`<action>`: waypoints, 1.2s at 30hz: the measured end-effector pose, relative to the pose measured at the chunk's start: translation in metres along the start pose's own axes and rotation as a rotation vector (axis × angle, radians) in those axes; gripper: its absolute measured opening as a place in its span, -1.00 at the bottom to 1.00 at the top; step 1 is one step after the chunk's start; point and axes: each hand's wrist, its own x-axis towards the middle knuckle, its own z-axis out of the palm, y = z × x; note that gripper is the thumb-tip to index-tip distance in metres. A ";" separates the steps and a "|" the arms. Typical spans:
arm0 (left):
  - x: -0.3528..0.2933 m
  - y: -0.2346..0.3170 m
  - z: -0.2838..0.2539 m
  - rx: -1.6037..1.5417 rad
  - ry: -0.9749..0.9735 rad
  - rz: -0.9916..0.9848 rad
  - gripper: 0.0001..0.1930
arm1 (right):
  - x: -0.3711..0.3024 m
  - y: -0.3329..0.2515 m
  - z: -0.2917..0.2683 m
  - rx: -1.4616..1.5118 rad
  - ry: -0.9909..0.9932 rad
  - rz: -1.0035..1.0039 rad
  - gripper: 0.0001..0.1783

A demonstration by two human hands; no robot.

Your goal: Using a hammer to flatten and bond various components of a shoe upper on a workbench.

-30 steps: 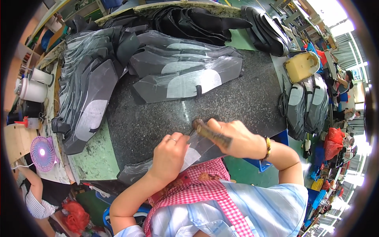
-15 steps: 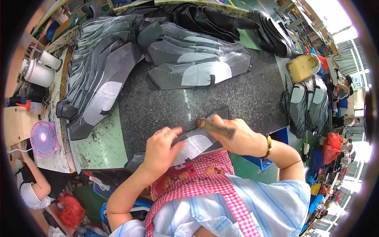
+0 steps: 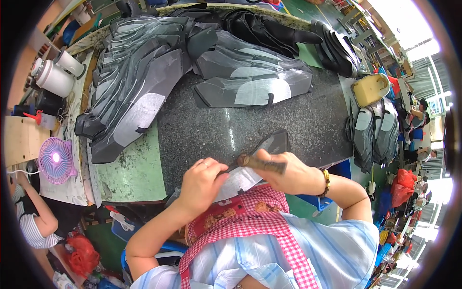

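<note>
A dark grey panel [image 3: 275,142] with a pale grey patch lies at the table's near edge, partly hidden by my hands. My right hand [image 3: 297,174] is closed round a worn brown hammer [image 3: 262,164], whose rounded end is at the panel's upper edge. To its left, my left hand [image 3: 202,182] has fingers and thumb bent together at the same edge, gripping the panel. The fingertips of both hands are close together. Farther back, a similar panel [image 3: 219,92] with a pale patch and a small black tab fronts a fanned pile.
Another overlapping pile of grey panels [image 3: 159,79] covers the left of the speckled black work surface [image 3: 192,137]. Black pieces [image 3: 260,31] line the far edge. A yellow container [image 3: 366,90] stands at right, a purple fan [image 3: 57,160] at left. Another person's arm [image 3: 42,209] shows lower left.
The view has shifted slightly, moving the piles and table in the picture. The hammer's rounded end is lower, closer to the panel's edge. Both hands keep their grips.
</note>
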 end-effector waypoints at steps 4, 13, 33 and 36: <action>-0.015 0.008 0.013 0.419 0.165 0.319 -0.78 | 0.006 0.003 0.003 0.084 0.060 -0.112 -0.75; -0.035 -0.006 -0.007 0.416 0.101 0.329 -0.78 | 0.018 -0.021 0.012 -0.011 -0.091 -0.223 -0.68; -0.032 -0.058 -0.065 0.151 -0.119 0.352 -0.91 | 0.051 -0.038 0.014 0.052 -0.041 -0.242 -0.82; -0.037 -0.060 -0.067 0.267 -0.096 0.411 -0.93 | 0.053 -0.050 0.024 -0.169 -0.268 -0.241 -0.75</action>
